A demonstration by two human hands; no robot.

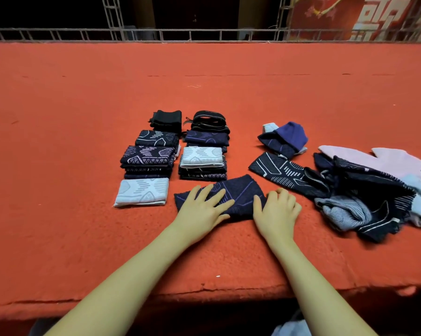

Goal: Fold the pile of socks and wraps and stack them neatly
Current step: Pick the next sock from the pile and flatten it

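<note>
1. Red felt-covered surface [83,105], metal railing [204,35] along the far edge, dark room behind, red banner [350,15] top right.
2. Folded items sit in two columns mid-surface: left column [147,163] runs from a black piece at the far end to a light grey patterned one nearest; right column [204,151] has black strapped items at the far end, navy and one light grey fold nearer.
3. Navy sock [236,194] with thin purple lines lies flat just in front of the right column.
4. Left hand [202,209] flat on the sock's left half, fingers spread, palm down, nothing gripped.
5. Right hand [276,212] on the sock's right end, fingers curled at its edge; cannot tell whether it pinches the fabric.
6. Unfolded pile [364,192] at right: navy, striped, pale pink and light blue pieces tangled.
7. Blue-and-navy sock [284,139] lies apart, behind the pile.
</note>
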